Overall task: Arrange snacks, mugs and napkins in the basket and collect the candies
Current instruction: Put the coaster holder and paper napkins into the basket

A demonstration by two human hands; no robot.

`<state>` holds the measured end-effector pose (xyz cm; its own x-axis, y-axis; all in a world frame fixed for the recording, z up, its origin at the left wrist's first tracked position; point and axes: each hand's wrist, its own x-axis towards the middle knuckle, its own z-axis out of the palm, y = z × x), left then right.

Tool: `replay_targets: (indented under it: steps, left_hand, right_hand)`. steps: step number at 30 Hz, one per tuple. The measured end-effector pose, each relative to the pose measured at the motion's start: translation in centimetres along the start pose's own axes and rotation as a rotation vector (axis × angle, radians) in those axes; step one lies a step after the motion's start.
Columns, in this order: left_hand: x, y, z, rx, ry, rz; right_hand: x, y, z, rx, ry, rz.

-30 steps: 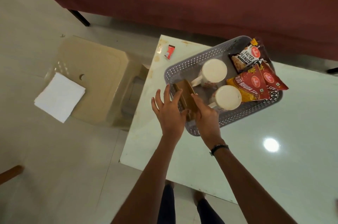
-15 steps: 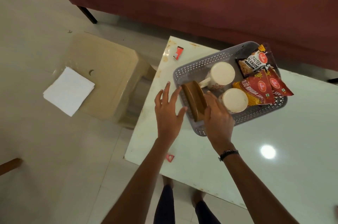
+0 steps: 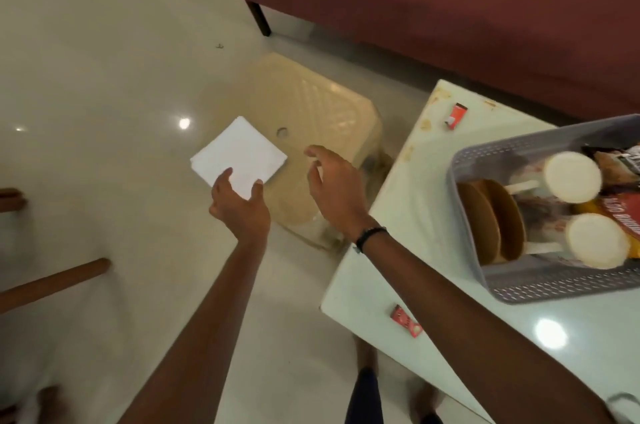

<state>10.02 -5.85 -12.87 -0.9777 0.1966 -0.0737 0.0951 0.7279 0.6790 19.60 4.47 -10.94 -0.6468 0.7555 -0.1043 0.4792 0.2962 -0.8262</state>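
Beige stool (image 3: 311, 133) carries napkins (image 3: 239, 155): light, floppy stack. Left hand (image 3: 240, 204) seemingly pinching 6 o'clock edge; right hand (image 3: 334, 186) open, empty.

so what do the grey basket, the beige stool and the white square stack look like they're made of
Grey perforated basket: moulded plastic by the look of it, matte, with rows of small holes in its walls. Beige square stool: likely moulded plastic, slightly glossy, with a ribbed top and a round centre hole. White square stack: probably paper napkins, matte, with thin layered edges.
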Motion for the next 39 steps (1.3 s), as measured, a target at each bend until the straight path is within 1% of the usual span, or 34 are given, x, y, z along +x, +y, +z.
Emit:
replay_targets:
  steps: [2, 4, 7, 9, 11, 12, 14, 16, 19, 21, 23, 24, 26, 28, 29, 31, 33, 34, 35, 37, 39]
  left_hand:
    - [2.3, -1.0, -0.4, -0.013, 0.033, -0.159]
    - [4.4, -1.8, -0.3, -0.060, 0.024, -0.300]
    - [6.6, -2.6, 0.2, -0.209, -0.013, -0.501]
    - [7.4, -3.1, 0.3, -0.319, -0.031, -0.597]
    - [7.7, -3.4, 0.4, -0.378, -0.042, -0.666]
    - [7.7, -3.4, 0.4, -0.389, -0.047, -0.692]
    - [7.8, -3.4, 0.6, -0.418, -0.051, -0.721]
    - [7.9, -3.3, 0.6, -0.440, -0.053, -0.724]
    - [8.3, -2.8, 0.3, -0.509, -0.088, -0.728]
    - [8.3, -1.9, 0.0, -0.556, -0.136, -0.705]
    - [8.0, -0.8, -0.4, -0.615, -0.224, -0.675]
    - [7.8, -0.2, -0.7, -0.652, -0.290, -0.663]
    - [7.2, 0.9, -1.3, -0.719, -0.460, -0.632]
    - [6.0, 2.0, -1.9, -0.760, -0.624, -0.578]
    - [5.3, 2.5, -1.9, -0.772, -0.693, -0.552]
    - [3.6, 3.8, -1.8, -0.771, -0.807, -0.525]
    - [1.4, 5.2, -1.2, -0.736, -0.896, -0.522]
    - [0.1, 5.9, -0.9, -0.704, -0.929, -0.514]
    - [-1.2, 6.6, -0.4, -0.662, -0.948, -0.492]
    - [-4.1, 7.6, 0.9, -0.572, -0.948, -0.417]
    - [-7.4, 8.2, 2.3, -0.468, -0.868, -0.328]
  right_hand:
    - [2.2, -1.0, 2.8, 0.050, -0.033, 0.075]
    - [3.9, -1.6, 5.0, 0.053, -0.047, 0.103]
    - [5.6, -1.7, 7.6, -0.038, -0.103, -0.005]
    - [6.1, -1.1, 9.0, -0.165, -0.185, -0.098]
    - [6.2, -0.2, 10.0, -0.323, -0.263, -0.148]
    - [6.1, 0.3, 10.4, -0.371, -0.271, -0.157]
    - [5.9, 0.7, 10.8, -0.390, -0.239, -0.158]
    - [5.8, 0.8, 11.0, -0.375, -0.214, -0.158]
    - [5.8, 0.8, 10.8, -0.366, -0.231, -0.165]
    - [5.9, 0.9, 10.4, -0.344, -0.284, -0.161]
    - [5.7, 1.1, 9.7, -0.264, -0.322, -0.127]
    - [5.6, 1.1, 9.2, -0.167, -0.313, -0.087]
    - [5.1, 0.7, 7.3, 0.121, -0.234, 0.044]
    - [4.5, 0.3, 4.3, 0.400, -0.181, 0.243]
    - [4.1, 0.3, 2.6, 0.518, -0.198, 0.355]
    - [3.1, 1.4, -1.1, 0.768, -0.307, 0.530]
    - [1.5, 2.9, -4.4, 0.949, -0.404, 0.590]
    - [0.5, 3.6, -5.6, 0.970, -0.403, 0.609]
    - [-0.5, 4.3, -6.7, 0.941, -0.365, 0.615]
    - [-2.6, 5.2, -8.7, 0.822, -0.205, 0.606]
    - [-5.2, 6.1, -10.9, 0.674, -0.040, 0.587]
